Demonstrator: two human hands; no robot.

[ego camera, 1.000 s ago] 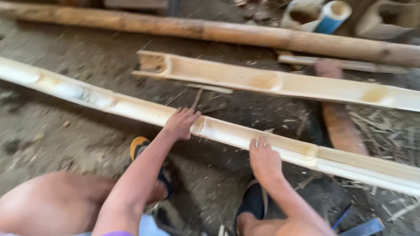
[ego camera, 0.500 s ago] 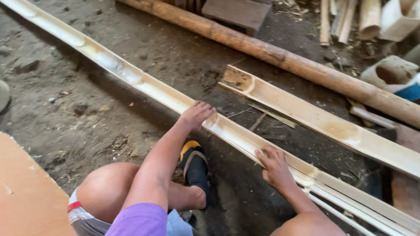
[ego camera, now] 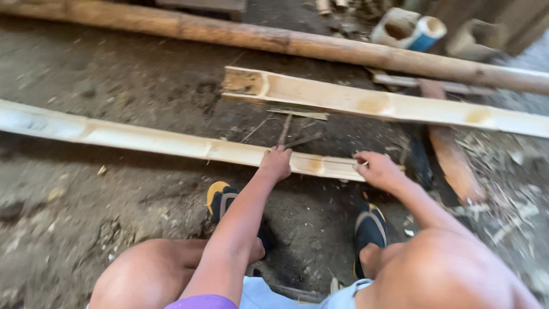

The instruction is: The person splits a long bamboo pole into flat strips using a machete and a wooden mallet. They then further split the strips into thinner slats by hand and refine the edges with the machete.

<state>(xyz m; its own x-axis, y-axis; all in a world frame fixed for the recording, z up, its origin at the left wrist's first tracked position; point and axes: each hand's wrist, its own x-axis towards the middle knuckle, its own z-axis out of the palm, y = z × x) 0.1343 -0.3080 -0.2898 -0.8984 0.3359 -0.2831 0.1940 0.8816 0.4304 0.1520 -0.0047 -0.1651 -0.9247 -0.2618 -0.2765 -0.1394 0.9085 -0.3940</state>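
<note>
Split bamboo [ego camera: 171, 143] now runs level across mid-frame, no longer diagonal; left hand [ego camera: 275, 164] fingers curled gripping it, right hand [ego camera: 378, 170] fingers pressed flat on its end.

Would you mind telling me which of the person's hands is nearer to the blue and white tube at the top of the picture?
Right. The right hand rests on the near split bamboo, below the blue and white tube. The left hand rests further left along it.

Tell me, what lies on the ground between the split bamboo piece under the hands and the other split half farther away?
In the head view, between the near split bamboo and the far half, thin slivers and sticks lie on dark dirt.
</note>
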